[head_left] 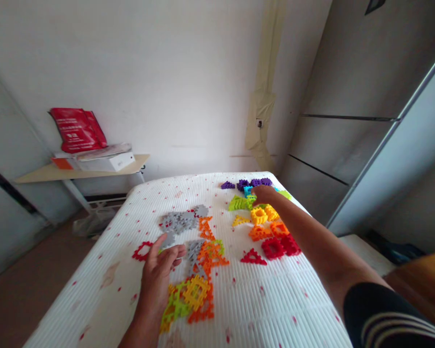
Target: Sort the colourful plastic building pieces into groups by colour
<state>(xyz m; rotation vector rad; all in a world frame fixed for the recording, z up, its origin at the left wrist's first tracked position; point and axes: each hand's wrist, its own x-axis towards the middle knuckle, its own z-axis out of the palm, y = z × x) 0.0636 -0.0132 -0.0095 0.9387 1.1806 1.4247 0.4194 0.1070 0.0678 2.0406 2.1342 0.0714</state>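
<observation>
Flat plastic interlocking pieces lie spread over a white ribbed mattress (268,309). My left hand (159,273) rests near the middle, thumb and fingers pinched on a grey piece (167,240), beside a grey cluster (179,221) and a red square frame (142,251). My right hand (263,194) reaches to the far edge, fingers curled over a cyan piece (247,190) among green pieces (239,203) and purple pieces (246,183). Yellow pieces (259,215), orange pieces (268,231) and red pieces (281,246) lie under my right forearm. What the right fingers grip is hidden.
An orange, yellow and green pile (192,295) sits near my left wrist. A red triangle (253,257) lies alone. A low shelf (79,171) with a red bag (79,129) and a white box stands left. A grey wardrobe (366,121) stands right.
</observation>
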